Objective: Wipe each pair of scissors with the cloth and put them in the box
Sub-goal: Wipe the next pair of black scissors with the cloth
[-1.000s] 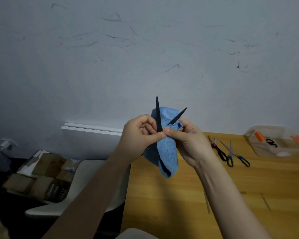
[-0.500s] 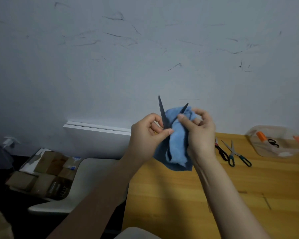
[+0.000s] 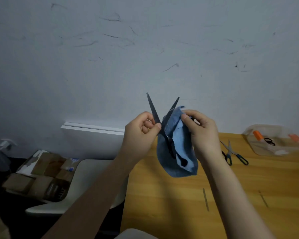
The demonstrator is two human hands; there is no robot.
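Note:
Dark scissors (image 3: 154,111) are held up in the air with their blades spread, tips pointing up. My left hand (image 3: 138,135) pinches the left blade near the pivot. My right hand (image 3: 199,131) grips a blue cloth (image 3: 179,152) that wraps the right blade and hangs down over the handles, hiding most of them. On the wooden table (image 3: 197,204), two more pairs of scissors (image 3: 231,152) lie to the right. A clear plastic box (image 3: 274,140) at the far right holds a black-handled pair.
A white chair (image 3: 72,187) stands left of the table, beside cardboard boxes (image 3: 38,173) on the floor. A white panel (image 3: 93,135) leans against the scuffed wall behind. The box has orange clips.
The blades have opened wider. My right hand with the cloth has shifted along the right blade, and both hands have moved slightly right.

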